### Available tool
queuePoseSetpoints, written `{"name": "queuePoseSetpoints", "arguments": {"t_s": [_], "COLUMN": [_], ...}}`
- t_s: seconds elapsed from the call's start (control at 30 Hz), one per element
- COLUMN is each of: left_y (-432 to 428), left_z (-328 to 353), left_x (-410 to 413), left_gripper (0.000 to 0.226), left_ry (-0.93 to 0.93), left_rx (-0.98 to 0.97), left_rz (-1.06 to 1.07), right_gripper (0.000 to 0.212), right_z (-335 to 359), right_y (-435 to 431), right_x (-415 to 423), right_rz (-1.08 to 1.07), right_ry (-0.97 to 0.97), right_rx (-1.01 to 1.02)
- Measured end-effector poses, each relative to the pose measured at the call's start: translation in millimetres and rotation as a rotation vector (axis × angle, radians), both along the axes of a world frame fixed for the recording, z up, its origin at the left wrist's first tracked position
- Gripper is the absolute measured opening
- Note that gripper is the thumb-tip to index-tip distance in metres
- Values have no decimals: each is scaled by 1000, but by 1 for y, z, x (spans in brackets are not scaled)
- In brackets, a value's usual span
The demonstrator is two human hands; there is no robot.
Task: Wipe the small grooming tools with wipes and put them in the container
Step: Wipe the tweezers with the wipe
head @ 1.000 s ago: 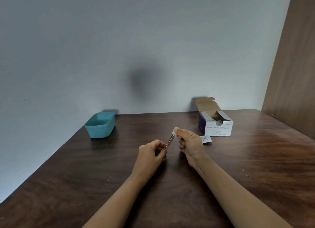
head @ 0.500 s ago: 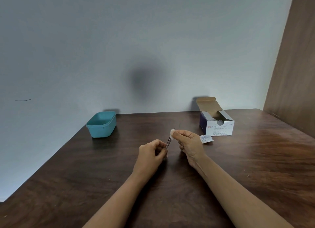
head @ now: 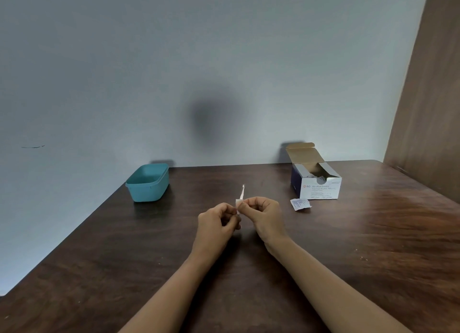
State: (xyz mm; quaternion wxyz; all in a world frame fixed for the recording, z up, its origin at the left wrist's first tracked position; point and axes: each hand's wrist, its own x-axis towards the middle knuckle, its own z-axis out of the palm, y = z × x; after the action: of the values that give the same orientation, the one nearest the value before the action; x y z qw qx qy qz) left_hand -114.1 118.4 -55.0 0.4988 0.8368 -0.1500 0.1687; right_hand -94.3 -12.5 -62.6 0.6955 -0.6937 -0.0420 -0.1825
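A thin metal grooming tool [head: 242, 192] sticks up from between my hands over the middle of the dark wooden table [head: 373, 245]. My left hand [head: 219, 220] grips its lower end, which is hidden in the fingers. My right hand [head: 263, 214] pinches a small white wipe [head: 238, 203] around the tool's shaft, low down near my left hand. The teal container [head: 148, 182] stands open at the table's back left, apart from both hands.
An open box of alcohol swabs [head: 316, 181] stands at the back right. A torn wipe wrapper [head: 300, 204] lies in front of it. A grey wall runs behind the table and a brown panel [head: 428, 96] rises on the right.
My right hand has slid the wipe down the tool from its tip towards my left hand, baring the upper part. The tool now stands more upright.
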Motion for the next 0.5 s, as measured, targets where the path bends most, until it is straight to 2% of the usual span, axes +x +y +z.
{"name": "queuePoseSetpoints", "arguments": {"t_s": [0.13, 0.3, 0.43, 0.5], "left_y": [0, -1, -4, -4], "left_z": [1, 1, 1, 1], "left_x": [0, 3, 1, 0], "left_gripper": [6, 3, 7, 8], "left_ry": [0, 52, -9, -44], "left_rx": [-61, -106, -6, 50], "left_rz": [14, 16, 17, 16], "right_gripper": [12, 18, 6, 9], "right_z": [1, 2, 6, 8], "right_y": [5, 3, 1, 2], "right_x": [-1, -1, -2, -2], "right_rz": [17, 75, 67, 41], "right_ry": [-11, 6, 44, 62], "right_rx": [23, 129, 193, 262]}}
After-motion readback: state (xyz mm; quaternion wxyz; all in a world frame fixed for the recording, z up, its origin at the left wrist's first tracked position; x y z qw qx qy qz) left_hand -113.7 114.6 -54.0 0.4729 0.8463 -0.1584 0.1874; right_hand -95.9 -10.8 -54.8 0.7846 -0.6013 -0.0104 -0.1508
